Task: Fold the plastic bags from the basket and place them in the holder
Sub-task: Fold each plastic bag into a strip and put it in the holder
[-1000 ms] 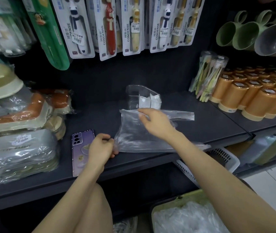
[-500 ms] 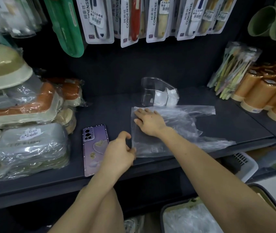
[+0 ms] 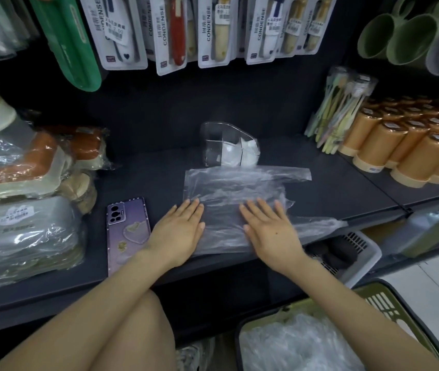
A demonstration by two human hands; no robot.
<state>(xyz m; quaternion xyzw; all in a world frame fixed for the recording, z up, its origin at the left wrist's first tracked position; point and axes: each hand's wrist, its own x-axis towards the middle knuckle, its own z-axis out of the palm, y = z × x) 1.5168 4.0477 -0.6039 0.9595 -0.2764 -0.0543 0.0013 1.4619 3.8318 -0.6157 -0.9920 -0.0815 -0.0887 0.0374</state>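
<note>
A clear plastic bag (image 3: 229,188) lies spread flat on the dark shelf (image 3: 154,178), its handles reaching right. My left hand (image 3: 179,231) presses flat on the bag's left edge with straight fingers. My right hand (image 3: 269,231) presses flat on its lower middle. Behind the bag stands a clear plastic holder (image 3: 213,145) with folded white bags (image 3: 235,153) inside. At the bottom right a green basket (image 3: 384,303) holds a heap of loose clear bags (image 3: 293,346).
A purple phone (image 3: 127,231) lies left of my left hand. Wrapped packages (image 3: 25,226) pile at the left. Orange cups (image 3: 411,151) and bundled toothbrushes (image 3: 339,113) stand at the right. Carded goods hang above. A white basket (image 3: 357,250) sits under the shelf.
My left hand let go of the bag's corner and now lies flat on it. My right hand slid from the bag's upper left down to its lower middle.
</note>
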